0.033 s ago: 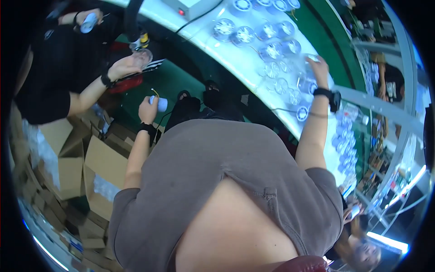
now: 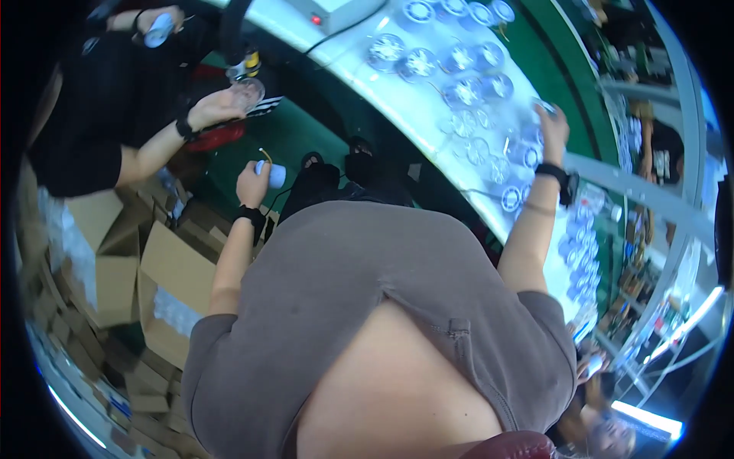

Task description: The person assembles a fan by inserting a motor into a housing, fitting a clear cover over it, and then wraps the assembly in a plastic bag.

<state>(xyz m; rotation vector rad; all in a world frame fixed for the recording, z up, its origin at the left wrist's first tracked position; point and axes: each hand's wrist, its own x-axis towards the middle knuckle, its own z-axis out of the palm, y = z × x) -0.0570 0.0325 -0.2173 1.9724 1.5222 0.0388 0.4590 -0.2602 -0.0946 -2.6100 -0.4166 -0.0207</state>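
My left hand (image 2: 251, 184) is closed round a short white cylinder (image 2: 277, 177) with a yellow wire standing up from it. It holds the cylinder off the table, over the green floor. Out over the white table, at its far right edge, my right hand (image 2: 556, 131) has its fingers closed on a small pale piece (image 2: 545, 107). Blur and the fingers keep me from telling its kind. Beside that hand are clear round plastic cups (image 2: 478, 151) and blue-white pieces with finned round tops (image 2: 462, 92).
The white table (image 2: 336, 65) carries a grey box (image 2: 329, 14) with a red light. At left, a co-worker's hand (image 2: 218, 109) holds a clear round cup (image 2: 248, 96). Open cardboard boxes (image 2: 180, 264) stand at lower left. A grey metal rail (image 2: 634, 180) runs beyond the table.
My right hand has shifted slightly right with the pale piece in its fingers. The whole view has moved a little; my left hand keeps its hold on the cylinder.
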